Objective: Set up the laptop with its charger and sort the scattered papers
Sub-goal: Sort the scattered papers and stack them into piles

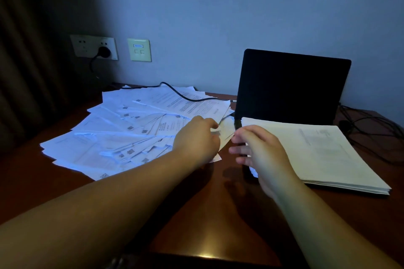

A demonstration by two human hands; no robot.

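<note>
Two paper groups occupy the dark reddish-brown wooden desk: a fanned spread of white printed sheets at left, and a squared stack of white pages at right, covering the keyboard of the open black laptop, screen dark. Black charger cable crosses the spread from the white wall socket toward the laptop. Left hand pinches a sheet's corner; right hand hovers beside it, fingers loosely curled, holding nothing. Bare desktop lies nearest the person.
</note>
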